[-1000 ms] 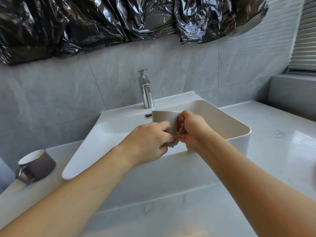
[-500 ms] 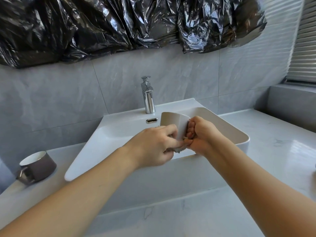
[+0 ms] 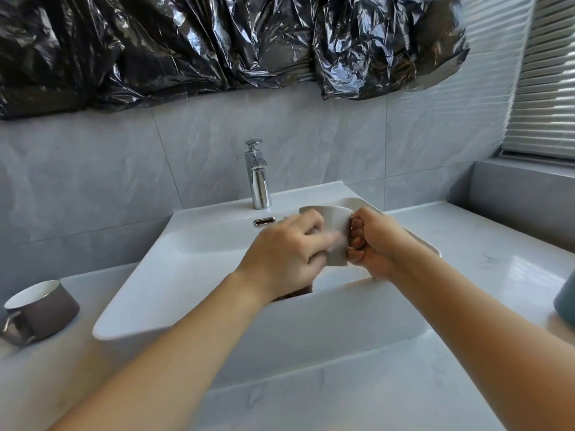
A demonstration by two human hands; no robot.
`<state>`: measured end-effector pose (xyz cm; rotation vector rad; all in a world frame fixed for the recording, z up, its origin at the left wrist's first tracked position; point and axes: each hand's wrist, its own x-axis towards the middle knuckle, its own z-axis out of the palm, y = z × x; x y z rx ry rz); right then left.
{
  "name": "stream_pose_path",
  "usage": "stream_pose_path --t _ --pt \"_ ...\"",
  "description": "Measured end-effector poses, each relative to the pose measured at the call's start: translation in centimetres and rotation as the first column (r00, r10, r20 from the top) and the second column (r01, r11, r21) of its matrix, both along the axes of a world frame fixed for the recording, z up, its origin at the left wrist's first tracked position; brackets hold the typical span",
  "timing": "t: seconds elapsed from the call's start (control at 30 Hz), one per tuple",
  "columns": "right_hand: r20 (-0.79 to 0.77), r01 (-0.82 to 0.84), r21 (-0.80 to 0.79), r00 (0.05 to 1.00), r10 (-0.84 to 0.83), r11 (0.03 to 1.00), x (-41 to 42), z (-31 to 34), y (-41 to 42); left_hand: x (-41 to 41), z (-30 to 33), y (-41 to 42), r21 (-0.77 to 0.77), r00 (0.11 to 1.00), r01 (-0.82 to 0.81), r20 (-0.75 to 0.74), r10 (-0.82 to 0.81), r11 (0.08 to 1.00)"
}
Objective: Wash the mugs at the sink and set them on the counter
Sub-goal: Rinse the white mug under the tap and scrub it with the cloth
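1. A pale marble-look worktop fills the near edge, and both bare forearms reach over it toward the basin.
2. At the worktop's left edge a squat grey-brown ceramic mug with a white inside stands upright, handle turned toward the near left.
3. At the right edge only a sliver of a blue-green rounded vessel shows, cut off by the frame.
4. The white rectangular ceramic sink sits on the worktop.
5. Above the sink's near right part, the right hand is clenched round the handle side of a pale grey-white ceramic mug, held upright.
6. The left hand curls against the mug's left wall; its fingertips are blurred, so whether it holds anything cannot be told.
7. A chrome tap rises from the sink's far edge.
8. Crumpled black plastic sheeting hangs on the grey tiled wall behind.
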<state>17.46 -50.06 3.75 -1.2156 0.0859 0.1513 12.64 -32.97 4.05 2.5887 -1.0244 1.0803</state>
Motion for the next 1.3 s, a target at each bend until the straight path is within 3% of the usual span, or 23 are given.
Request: stream_pose_path --t 0.07,0.1,0.27,0.33,0.43,0.5,0.57,0.63,0.7,0.8,0.87,0.93,1.0,1.07,1.17,1.23,1.3 --pt "-0.006 -0.035 -0.067 0.999 0.035 0.997 -0.1 -0.3 0.1 0.8 0.3 -0.5 -0.257 0.995 -0.095 0.017 0.103 0.962" --pt "-0.007 -0.053 -0.080 0.999 0.053 0.995 -0.1 -0.3 0.2 0.9 0.2 -0.6 -0.305 0.995 -0.089 0.013 0.098 0.948" --pt "-0.024 -0.048 0.076 0.998 0.050 0.996 0.4 -0.2 -0.5 -0.2 -1.2 -0.2 -0.067 0.987 0.086 -0.129 -0.094 0.994" --pt "-0.027 -0.069 0.072 0.997 0.071 0.995 0.6 -0.3 -0.6 0.3 -1.1 0.1 -0.133 0.998 0.043 -0.044 -0.050 0.990" --pt "-0.020 -0.128 0.014 0.991 0.129 0.992 0.6 -0.3 -0.4 1.3 -0.6 0.1 -0.368 0.995 -0.050 0.057 0.077 0.929" --pt "-0.022 -0.112 0.035 0.993 0.113 0.993 0.7 -0.3 -0.5 1.1 -0.8 0.3 -0.312 1.000 0.000 0.011 0.004 0.950" --pt "-0.025 -0.048 0.089 0.998 0.050 0.995 0.9 -0.3 -0.8 0.3 -1.2 0.7 -0.174 0.982 0.092 -0.148 -0.118 0.981" --pt "-0.033 -0.015 0.127 0.999 0.020 0.992 1.0 -0.2 -1.0 -0.1 -1.4 1.2 -0.149 0.968 0.123 -0.200 -0.152 0.981" --pt "-0.045 -0.048 0.107 0.998 0.054 0.993 0.9 -0.2 -0.9 0.5 -1.3 1.4 -0.264 0.993 0.063 -0.082 -0.087 0.962" --pt "-0.073 -0.113 0.055 0.990 0.117 0.992 0.6 -0.2 -0.5 1.4 -0.8 1.0 -0.525 0.995 -0.060 0.039 0.094 0.849" --pt "-0.077 -0.106 0.046 0.991 0.109 0.993 0.6 -0.1 -0.5 1.1 -0.9 1.1 -0.473 1.000 0.006 0.010 -0.001 0.881" --pt "-0.063 -0.074 0.040 0.995 0.077 0.996 0.7 0.0 -0.5 0.0 -1.2 1.2 -0.315 0.977 0.137 -0.111 -0.180 0.939" --pt "-0.050 -0.058 0.034 0.997 0.059 0.998 0.6 0.0 -0.5 -0.5 -1.3 1.2 -0.267 0.950 0.187 -0.195 -0.243 0.945" --pt "-0.049 -0.056 0.037 0.997 0.058 0.998 0.6 0.0 -0.4 -0.2 -1.2 1.1 -0.383 0.966 0.149 -0.141 -0.217 0.912" --pt "-0.066 -0.055 0.062 0.996 0.059 0.997 0.5 0.0 -0.4 0.7 -1.0 1.0 -0.552 1.000 0.014 -0.009 -0.023 0.834" --pt "-0.067 -0.047 0.077 0.996 0.052 0.996 0.4 0.1 -0.5 0.7 -1.1 1.1 -0.548 1.000 -0.004 -0.013 -0.004 0.837" --pt "-0.064 -0.033 0.073 0.997 0.038 0.997 0.4 0.2 -0.6 0.0 -1.2 1.3 -0.482 0.991 0.039 -0.094 -0.096 0.876"
